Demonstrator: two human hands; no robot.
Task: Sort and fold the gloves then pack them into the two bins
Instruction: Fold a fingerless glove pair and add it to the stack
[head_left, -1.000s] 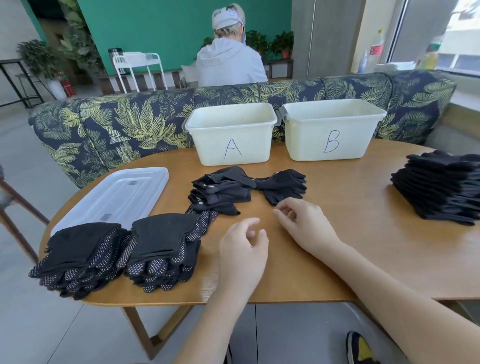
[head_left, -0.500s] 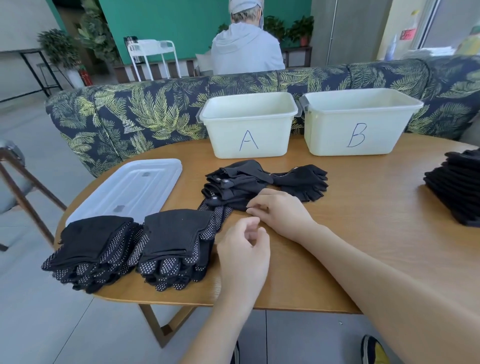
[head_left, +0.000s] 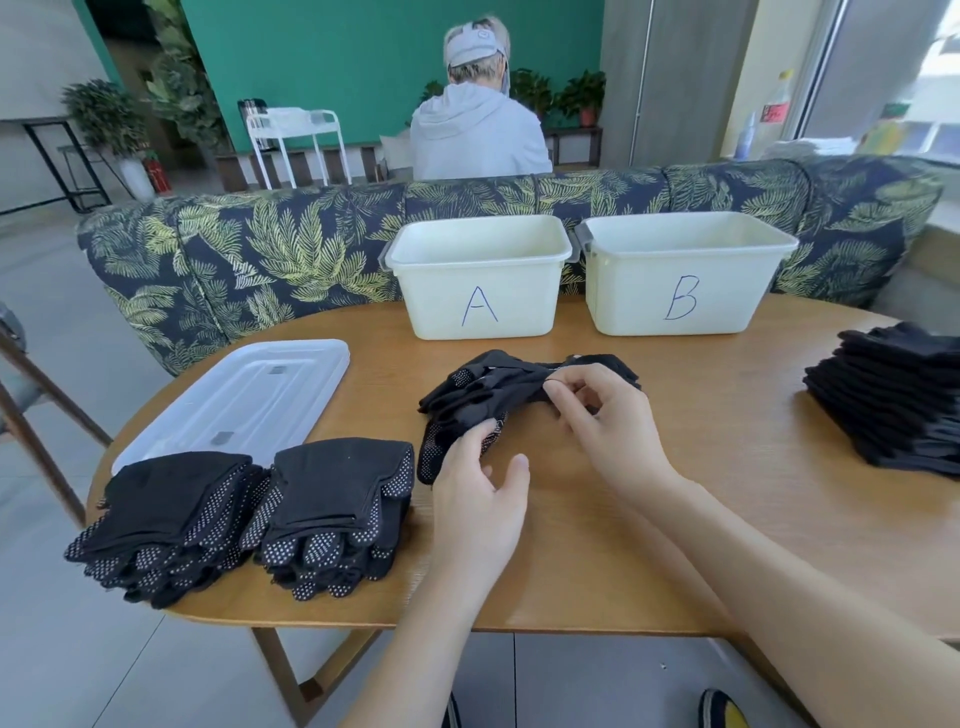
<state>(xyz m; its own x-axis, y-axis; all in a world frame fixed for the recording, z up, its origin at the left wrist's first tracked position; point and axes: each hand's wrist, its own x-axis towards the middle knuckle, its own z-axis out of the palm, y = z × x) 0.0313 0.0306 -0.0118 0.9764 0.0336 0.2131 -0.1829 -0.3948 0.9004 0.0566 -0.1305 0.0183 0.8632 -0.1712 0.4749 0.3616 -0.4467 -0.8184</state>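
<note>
The right hand (head_left: 605, 415) pinches the loose gloves (head_left: 488, 389) mid-table. The left hand (head_left: 480, 499) touches them, fingers loosely curled.

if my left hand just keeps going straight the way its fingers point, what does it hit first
Most likely the loose pile of black gloves directly ahead: the left hand already has its fingertips at the dotted glove on the pile's near edge. Bin A stands farther back on that line, though depth is hard to judge.
</note>
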